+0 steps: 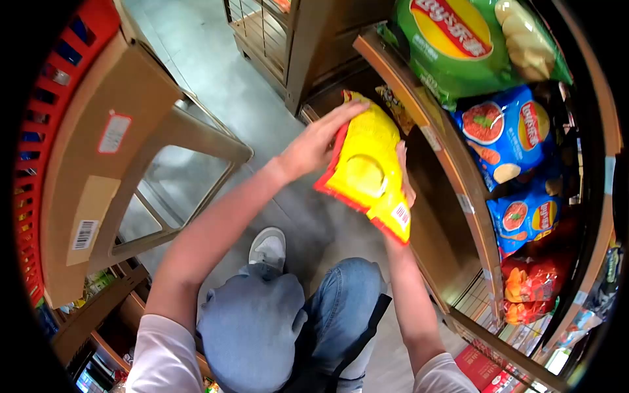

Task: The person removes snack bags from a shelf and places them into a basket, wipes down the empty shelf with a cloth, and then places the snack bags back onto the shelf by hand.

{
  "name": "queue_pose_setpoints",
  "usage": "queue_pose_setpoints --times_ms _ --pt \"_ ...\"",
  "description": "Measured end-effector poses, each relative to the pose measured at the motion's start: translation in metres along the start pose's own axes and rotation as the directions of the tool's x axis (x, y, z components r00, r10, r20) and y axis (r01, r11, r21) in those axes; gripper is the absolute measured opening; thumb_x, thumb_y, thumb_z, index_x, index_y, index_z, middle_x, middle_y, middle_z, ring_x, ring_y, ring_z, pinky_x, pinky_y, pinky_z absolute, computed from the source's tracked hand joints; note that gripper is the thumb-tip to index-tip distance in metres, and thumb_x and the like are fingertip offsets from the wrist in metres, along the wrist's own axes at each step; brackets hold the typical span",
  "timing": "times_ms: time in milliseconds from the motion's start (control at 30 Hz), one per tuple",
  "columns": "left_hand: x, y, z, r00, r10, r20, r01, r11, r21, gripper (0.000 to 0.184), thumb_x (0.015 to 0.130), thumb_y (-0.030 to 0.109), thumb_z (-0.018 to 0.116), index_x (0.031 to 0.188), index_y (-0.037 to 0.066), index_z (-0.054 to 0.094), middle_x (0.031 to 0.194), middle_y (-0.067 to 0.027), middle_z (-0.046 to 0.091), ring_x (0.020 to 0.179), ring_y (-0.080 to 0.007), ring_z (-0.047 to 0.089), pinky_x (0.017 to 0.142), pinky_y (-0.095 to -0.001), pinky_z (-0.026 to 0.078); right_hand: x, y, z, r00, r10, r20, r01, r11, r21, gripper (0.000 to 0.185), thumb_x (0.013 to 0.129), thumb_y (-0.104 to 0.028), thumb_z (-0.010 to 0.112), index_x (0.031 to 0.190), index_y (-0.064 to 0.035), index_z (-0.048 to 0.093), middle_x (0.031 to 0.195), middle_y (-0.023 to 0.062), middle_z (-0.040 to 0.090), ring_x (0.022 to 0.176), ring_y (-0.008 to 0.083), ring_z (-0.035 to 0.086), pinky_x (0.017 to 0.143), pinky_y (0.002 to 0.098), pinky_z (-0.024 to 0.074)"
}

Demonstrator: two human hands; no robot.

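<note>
Between my two hands is a yellow bag of chips (370,157) with red edges, held tilted above the floor beside the shelf. My left hand (321,139) grips its left side, the fingers laid over the upper edge. On the other side, my right hand (405,177) presses against the bag, and much of that hand is hidden behind it. Just past the bag, the low shelf (445,209) has another patterned snack bag (393,108) at its far end.
On the right shelf sit a large green chip bag (452,46), blue chip bags (508,134) and red bags (532,288). A cardboard box (98,150) and a red basket (33,164) rest on a stool (229,154) at left. A wire rack (262,39) stands ahead.
</note>
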State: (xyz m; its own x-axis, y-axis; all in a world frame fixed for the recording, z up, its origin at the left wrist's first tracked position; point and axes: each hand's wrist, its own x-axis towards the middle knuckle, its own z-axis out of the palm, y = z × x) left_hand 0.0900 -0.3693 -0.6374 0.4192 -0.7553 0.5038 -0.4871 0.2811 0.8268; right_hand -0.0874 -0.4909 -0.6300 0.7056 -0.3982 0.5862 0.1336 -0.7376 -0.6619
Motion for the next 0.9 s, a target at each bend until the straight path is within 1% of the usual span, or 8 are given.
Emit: queue_pose_setpoints --times_ms 67,167,233,367,533,633,700,900 --pt "0.004 0.001 0.004 0.995 -0.097 0.026 0.099 0.994 -0.054 0.072 0.078 -0.007 0.06 0.143 0.01 0.034 0.141 -0.0179 0.043 0.13 -0.0355 0.043 0.107 -0.0389 0.039 -0.001 0.012 0.003 0.992 -0.109 -0.07 0.108 0.994 -0.022 0.066 0.08 -0.022 0.075 0.135 0.0026 0.048 0.138 0.0197 0.05 0.131 0.0341 0.044 0.111 0.0438 0.0317" --pt "0.009 -0.004 0.01 0.99 -0.124 0.064 0.123 0.992 0.022 0.075 0.078 -0.008 0.059 0.145 0.01 0.029 0.142 -0.0179 0.042 0.131 -0.036 0.042 0.108 -0.0395 0.039 -0.016 0.018 0.001 0.93 0.369 0.011 -0.365 0.925 -0.107 0.033 0.087 -0.011 0.067 0.118 -0.0043 0.06 0.117 0.0107 0.063 0.111 0.0256 0.059 0.093 0.0373 0.0465" --pt "0.006 -0.014 0.009 0.98 -0.178 0.092 0.176 0.984 0.028 0.074 0.08 -0.005 0.062 0.144 0.008 0.027 0.143 -0.0184 0.04 0.132 -0.0361 0.04 0.109 -0.0397 0.037 -0.007 0.017 0.003 0.851 0.523 0.053 -0.517 0.851 -0.093 0.037 0.085 -0.011 0.069 0.12 -0.0044 0.059 0.118 0.0108 0.063 0.112 0.0239 0.058 0.095 0.0368 0.0457" --pt "0.002 -0.032 0.004 0.958 -0.265 0.108 0.256 0.963 0.087 0.07 0.084 0.007 0.068 0.142 0.005 0.028 0.141 -0.0193 0.041 0.13 -0.0372 0.041 0.106 -0.0413 0.038 0.015 0.037 0.014 0.934 0.355 0.045 -0.358 0.924 0.134 0.037 0.084 -0.005 0.07 0.119 -0.0028 0.058 0.117 0.0085 0.063 0.109 0.0179 0.059 0.092 0.0338 0.0474" --pt "0.009 -0.052 0.002 0.957 -0.269 0.109 0.259 0.961 0.094 0.07 0.085 0.012 0.07 0.142 0.004 0.031 0.129 -0.0172 0.054 0.119 -0.0278 0.053 0.1 -0.0393 0.042 0.049 0.058 0.02 0.834 0.52 0.184 -0.551 0.772 0.317 0.036 0.08 -0.003 0.076 0.113 0.0008 0.061 0.11 0.007 0.068 0.099 0.0142 0.063 0.089 0.031 0.0503" --pt "0.019 -0.058 0.0 0.945 -0.29 0.153 0.279 0.956 0.092 0.067 0.086 0.015 0.07 0.14 0.003 0.034 0.131 -0.0186 0.054 0.121 -0.03 0.052 0.102 -0.0399 0.041 0.072 0.051 0.007 0.691 0.643 0.331 -0.699 0.711 0.076 0.042 0.081 -0.019 0.077 0.115 0.0004 0.061 0.113 0.0087 0.067 0.104 0.015 0.062 0.092 0.0317 0.0474" --pt "0.025 -0.064 0.002 0.94 -0.304 0.155 0.287 0.95 0.127 0.065 0.086 0.017 0.069 0.139 0.003 0.035 0.131 -0.0184 0.054 0.121 -0.0301 0.052 0.102 -0.0399 0.041 0.083 0.055 0.002 0.747 0.597 0.294 -0.595 0.797 -0.108 0.047 0.081 -0.028 0.078 0.116 -0.0015 0.062 0.116 0.009 0.066 0.107 0.0162 0.06 0.095 0.0325 0.0455" --pt "0.072 -0.064 0.002 0.796 -0.535 0.284 0.485 0.844 0.231 0.062 0.087 0.026 0.069 0.136 0.002 0.04 0.129 -0.0205 0.056 0.121 -0.0321 0.052 0.103 -0.0379 0.04 0.096 0.121 -0.001 0.818 0.545 0.183 -0.563 0.825 0.058 0.064 0.081 -0.036 0.077 0.131 -0.0052 0.051 0.127 0.0074 0.056 0.117 0.0183 0.051 0.1 0.0336 0.0397"
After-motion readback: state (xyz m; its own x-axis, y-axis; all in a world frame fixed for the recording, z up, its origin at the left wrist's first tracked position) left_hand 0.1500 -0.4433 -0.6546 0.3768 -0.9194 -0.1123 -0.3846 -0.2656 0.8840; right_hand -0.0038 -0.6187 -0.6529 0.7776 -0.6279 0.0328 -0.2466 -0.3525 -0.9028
